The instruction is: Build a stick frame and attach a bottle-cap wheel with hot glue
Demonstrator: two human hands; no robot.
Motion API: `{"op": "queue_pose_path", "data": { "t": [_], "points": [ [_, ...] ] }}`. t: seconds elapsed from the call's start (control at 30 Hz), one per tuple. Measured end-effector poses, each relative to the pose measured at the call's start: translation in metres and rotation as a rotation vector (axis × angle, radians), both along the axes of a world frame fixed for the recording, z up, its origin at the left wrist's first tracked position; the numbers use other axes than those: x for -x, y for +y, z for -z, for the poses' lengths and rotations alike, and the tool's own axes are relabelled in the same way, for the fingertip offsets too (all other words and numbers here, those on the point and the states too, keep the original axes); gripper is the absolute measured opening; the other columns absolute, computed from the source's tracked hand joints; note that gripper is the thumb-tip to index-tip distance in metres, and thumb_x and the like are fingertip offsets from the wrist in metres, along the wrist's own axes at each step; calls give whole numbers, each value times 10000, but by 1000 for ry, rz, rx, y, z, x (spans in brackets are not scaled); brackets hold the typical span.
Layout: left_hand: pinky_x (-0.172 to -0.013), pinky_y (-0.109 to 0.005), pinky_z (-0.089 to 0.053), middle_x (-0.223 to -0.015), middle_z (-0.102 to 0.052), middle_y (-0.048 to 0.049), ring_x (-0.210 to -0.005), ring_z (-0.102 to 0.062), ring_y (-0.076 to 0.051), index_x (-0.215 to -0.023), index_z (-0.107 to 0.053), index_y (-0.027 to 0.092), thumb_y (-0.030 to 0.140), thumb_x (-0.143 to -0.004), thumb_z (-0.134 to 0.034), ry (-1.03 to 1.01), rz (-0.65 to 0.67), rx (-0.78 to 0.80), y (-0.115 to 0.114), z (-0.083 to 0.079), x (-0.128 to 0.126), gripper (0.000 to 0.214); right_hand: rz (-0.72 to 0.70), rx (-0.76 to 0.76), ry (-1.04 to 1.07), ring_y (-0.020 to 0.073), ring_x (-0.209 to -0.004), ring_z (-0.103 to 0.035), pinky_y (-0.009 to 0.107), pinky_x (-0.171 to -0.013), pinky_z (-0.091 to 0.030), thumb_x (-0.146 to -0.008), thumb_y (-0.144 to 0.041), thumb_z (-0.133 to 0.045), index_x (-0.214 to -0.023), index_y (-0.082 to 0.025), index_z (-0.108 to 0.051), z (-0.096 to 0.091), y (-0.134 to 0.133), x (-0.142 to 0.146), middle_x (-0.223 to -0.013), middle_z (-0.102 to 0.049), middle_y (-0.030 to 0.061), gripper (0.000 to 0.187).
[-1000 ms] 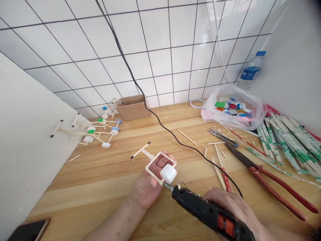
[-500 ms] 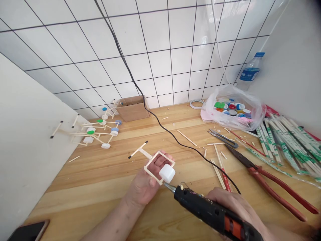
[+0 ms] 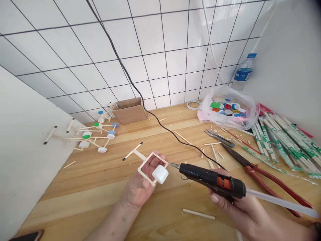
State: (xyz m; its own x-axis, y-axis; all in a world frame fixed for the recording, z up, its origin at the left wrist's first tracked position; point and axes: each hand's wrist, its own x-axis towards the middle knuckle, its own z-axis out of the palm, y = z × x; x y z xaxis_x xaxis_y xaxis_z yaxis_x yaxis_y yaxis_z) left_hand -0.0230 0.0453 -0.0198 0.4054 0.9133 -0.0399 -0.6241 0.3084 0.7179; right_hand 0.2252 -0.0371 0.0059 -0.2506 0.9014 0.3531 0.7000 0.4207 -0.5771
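Observation:
My left hand (image 3: 141,187) is closed on a small frame (image 3: 146,178) of wooden sticks, palm up beneath it. A white bottle cap (image 3: 160,174) sits at the frame's near right corner. From the far left side sticks out a T-shaped stick handle (image 3: 132,151) with black ends. My right hand (image 3: 235,207) is wrapped round a black hot glue gun (image 3: 210,179) with an orange-red section and a clear glue stick (image 3: 281,202) at its back. The gun's metal nozzle points left, close to the frame's right corner; whether it touches cannot be made out.
Stick-and-cap models (image 3: 100,134) stand at the left by a cardboard box (image 3: 130,112). Right are a bag of bottle caps (image 3: 204,112), snips (image 3: 220,138), red-handled pliers (image 3: 260,175) and wrapped chopsticks (image 3: 283,144). A black cable (image 3: 173,137) crosses the table. A phone (image 3: 27,236) lies front left.
The glue gun has swung up and turned, its nozzle going from the frame's near corner to its right side. A loose stick on the table now shows. The view has shifted slightly.

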Motion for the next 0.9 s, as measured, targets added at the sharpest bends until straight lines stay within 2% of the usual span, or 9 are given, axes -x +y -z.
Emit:
{"op": "queue_pose_path", "data": {
  "t": [0.1, 0.3, 0.43, 0.9],
  "points": [
    [-948, -293, -384, -1010, -638, -34, -1034, -538, -218, -1058, -628, 223, 309, -415, -860, -29, 2, 12, -1, -1, -2, 690, 8, -26, -38, 199, -989, -628, 247, -837, -525, -836, -285, -538, -1153, -160, -556, 1, -1, 3, -1092, -650, 85, 341],
    [-995, -307, -350, -1016, -642, -29, -1068, -526, -230, -1064, -626, 216, 333, -422, -856, -43, -2, 36, -4, -2, -4, 692, 20, -129, -36, 198, -953, -648, 225, -764, -554, -843, -287, -525, -1142, -159, -523, 3, -2, 5, -1051, -666, 94, 325],
    [-1001, -316, -342, -1026, -640, -33, -1083, -518, -239, -1076, -619, 216, 343, -429, -852, -37, -3, 44, -5, -1, -4, 698, 51, -88, -32, 209, -947, -650, 241, -738, -564, -840, -293, -527, -1151, -186, -518, 5, -4, 8, -1108, -647, 91, 330],
    [-991, -333, -359, -1027, -633, -43, -1070, -529, -252, -1072, -621, 217, 351, -423, -854, -37, -8, 51, -6, -1, -5, 702, 60, -80, -22, 221, -947, -650, 252, -722, -566, -832, -305, -530, -1127, -183, -539, 4, -5, 10, -1016, -675, 85, 320]
  ]
}}
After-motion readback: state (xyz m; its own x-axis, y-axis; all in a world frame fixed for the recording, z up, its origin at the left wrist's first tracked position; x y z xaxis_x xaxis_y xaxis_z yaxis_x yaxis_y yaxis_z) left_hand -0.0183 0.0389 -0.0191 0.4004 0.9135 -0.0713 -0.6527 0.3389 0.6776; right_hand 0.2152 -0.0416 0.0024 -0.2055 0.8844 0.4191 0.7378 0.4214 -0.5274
